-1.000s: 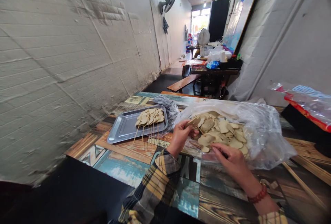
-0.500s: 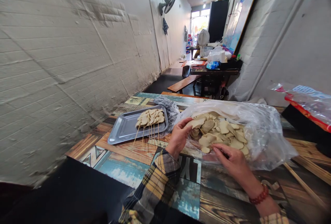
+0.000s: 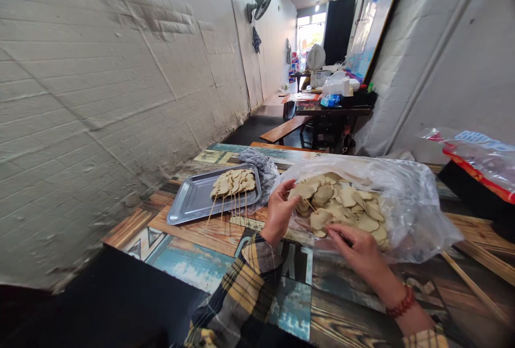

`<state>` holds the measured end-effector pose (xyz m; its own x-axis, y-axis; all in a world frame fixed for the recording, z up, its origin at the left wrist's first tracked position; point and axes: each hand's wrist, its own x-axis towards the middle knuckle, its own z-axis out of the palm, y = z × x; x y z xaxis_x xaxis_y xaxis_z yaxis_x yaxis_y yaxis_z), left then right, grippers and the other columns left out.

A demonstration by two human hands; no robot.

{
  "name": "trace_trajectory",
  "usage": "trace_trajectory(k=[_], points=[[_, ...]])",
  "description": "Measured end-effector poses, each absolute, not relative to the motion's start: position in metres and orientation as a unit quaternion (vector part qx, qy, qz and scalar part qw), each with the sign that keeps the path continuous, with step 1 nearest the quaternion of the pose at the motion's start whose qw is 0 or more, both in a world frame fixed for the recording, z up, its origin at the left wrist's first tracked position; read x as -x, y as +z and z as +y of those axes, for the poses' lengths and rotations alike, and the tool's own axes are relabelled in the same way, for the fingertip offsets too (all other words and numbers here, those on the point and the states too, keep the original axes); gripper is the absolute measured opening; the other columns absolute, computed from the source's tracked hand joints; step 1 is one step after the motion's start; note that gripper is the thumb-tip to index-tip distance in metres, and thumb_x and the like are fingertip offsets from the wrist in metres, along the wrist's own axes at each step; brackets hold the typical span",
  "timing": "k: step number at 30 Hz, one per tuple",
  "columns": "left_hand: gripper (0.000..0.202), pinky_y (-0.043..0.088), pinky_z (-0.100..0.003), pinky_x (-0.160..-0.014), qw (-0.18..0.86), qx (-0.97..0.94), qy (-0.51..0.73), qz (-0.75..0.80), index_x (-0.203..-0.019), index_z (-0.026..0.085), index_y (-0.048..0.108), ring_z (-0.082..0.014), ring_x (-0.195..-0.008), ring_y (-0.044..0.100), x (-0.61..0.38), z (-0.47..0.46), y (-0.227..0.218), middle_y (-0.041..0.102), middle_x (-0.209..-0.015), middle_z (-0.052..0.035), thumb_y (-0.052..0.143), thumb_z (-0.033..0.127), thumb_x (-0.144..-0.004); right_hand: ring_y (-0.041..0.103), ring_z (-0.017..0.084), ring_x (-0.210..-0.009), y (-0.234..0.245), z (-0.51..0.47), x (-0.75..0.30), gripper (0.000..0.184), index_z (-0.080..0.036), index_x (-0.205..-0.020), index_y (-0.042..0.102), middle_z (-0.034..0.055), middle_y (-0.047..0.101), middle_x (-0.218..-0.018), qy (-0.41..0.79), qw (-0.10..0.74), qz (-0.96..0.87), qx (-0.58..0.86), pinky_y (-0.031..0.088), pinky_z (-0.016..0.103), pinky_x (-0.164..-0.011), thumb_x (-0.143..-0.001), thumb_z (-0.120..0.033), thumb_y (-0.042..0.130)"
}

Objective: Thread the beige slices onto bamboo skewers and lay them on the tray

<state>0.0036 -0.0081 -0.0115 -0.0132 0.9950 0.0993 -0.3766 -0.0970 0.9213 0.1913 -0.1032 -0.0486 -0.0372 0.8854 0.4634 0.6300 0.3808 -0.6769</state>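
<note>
A clear plastic bag [image 3: 406, 203] lies open on the table, filled with several pale flat food slices [image 3: 346, 206]. My left hand [image 3: 279, 211] is at the bag's left mouth, fingers closed round a slice [image 3: 302, 191] with a thin wooden skewer [image 3: 310, 206] running through it. My right hand [image 3: 354, 249] rests at the bag's near edge, fingers pinched on the skewer's lower end, which is hard to make out. A metal tray [image 3: 193, 198] to the left holds finished skewers [image 3: 234, 184] of the same slices.
The painted wooden table [image 3: 189, 251] stands against a white brick wall on the left. Loose wooden skewers [image 3: 475, 289] lie at the right. A red-edged plastic packet [image 3: 478, 163] sits at the far right. A bench and cluttered tables stand further down the room.
My left hand has lifted a slice at the bag's mouth and turned it flat-side up. My right hand has shifted slightly left along the bag's near edge.
</note>
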Motion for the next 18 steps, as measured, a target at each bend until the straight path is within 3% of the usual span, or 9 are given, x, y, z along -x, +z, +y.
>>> trace_trajectory(k=[6,18], points=[[0.045,0.049,-0.029,-0.09,0.527,-0.466,0.598,0.386,-0.108,0.019,0.072,-0.0192,-0.098,0.064,-0.0038,-0.0074,-0.0145,0.07,-0.106,-0.0057,0.076,0.011,-0.064,0.079,0.028,-0.086,-0.0506,-0.1021,-0.1926,0.032,-0.023,-0.096,0.08,0.0084,0.082,-0.096,0.139,0.419,-0.716,0.541,0.064,0.04,-0.075,-0.098,-0.036,0.051],[0.05,0.047,-0.037,-0.102,0.339,-0.628,0.567,0.411,-0.113,0.023,0.074,-0.0233,-0.105,0.066,-0.0052,-0.0106,-0.0175,0.074,-0.11,-0.0071,0.063,0.002,-0.069,0.079,0.028,-0.085,-0.0504,-0.1022,-0.1921,0.034,-0.022,-0.096,0.08,0.0094,0.082,-0.096,0.141,0.413,-0.712,0.55,0.063,0.038,-0.073,-0.098,-0.036,0.049]])
